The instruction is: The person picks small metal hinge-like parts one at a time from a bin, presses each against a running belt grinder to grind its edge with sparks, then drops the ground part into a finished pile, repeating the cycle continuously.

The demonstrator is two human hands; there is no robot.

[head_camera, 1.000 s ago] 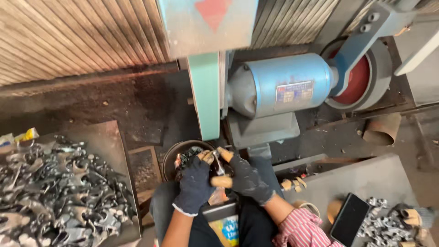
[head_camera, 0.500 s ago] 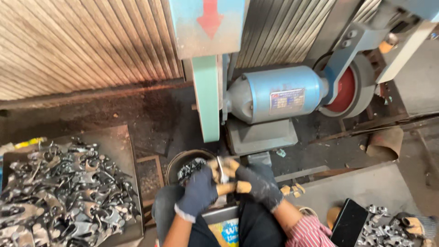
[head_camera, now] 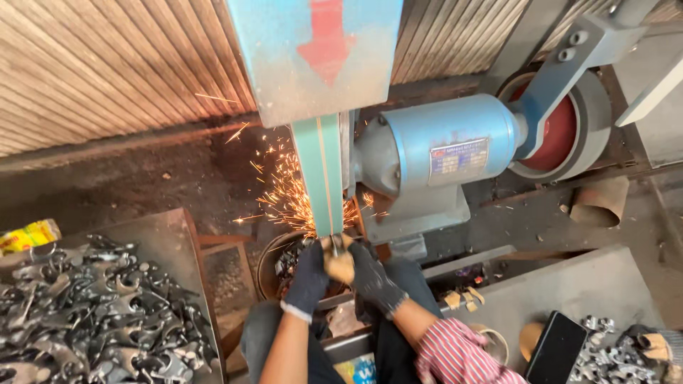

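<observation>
1. A small metal part [head_camera: 333,245] is held just below the centre of the frame, pressed against the lower end of a green sanding belt [head_camera: 324,174].
2. The left hand [head_camera: 310,274], in a dark glove, is closed around the part from the left side of the grip; its fingers are curled tight.
3. The right hand [head_camera: 370,277], also gloved, is closed on the same part from the right, with a tan fingertip patch [head_camera: 341,264] showing between the two gloves. Both hands are pressed together.
4. Orange sparks [head_camera: 288,195] are thrown out to the left of the belt, at centre frame.
5. A blue motor housing [head_camera: 441,153] is seen right of the belt, with a red wheel [head_camera: 562,135] further to the upper right.
6. A dark round bucket [head_camera: 274,263] is placed directly below and left of the hands.
7. A tray heaped with grey metal pieces [head_camera: 92,313] fills the lower left of the frame.
8. A black phone [head_camera: 555,348] lies at the lower right, beside more metal pieces [head_camera: 601,355].
9. A striped red sleeve [head_camera: 455,355] is seen at the bottom edge, on the right arm.
</observation>
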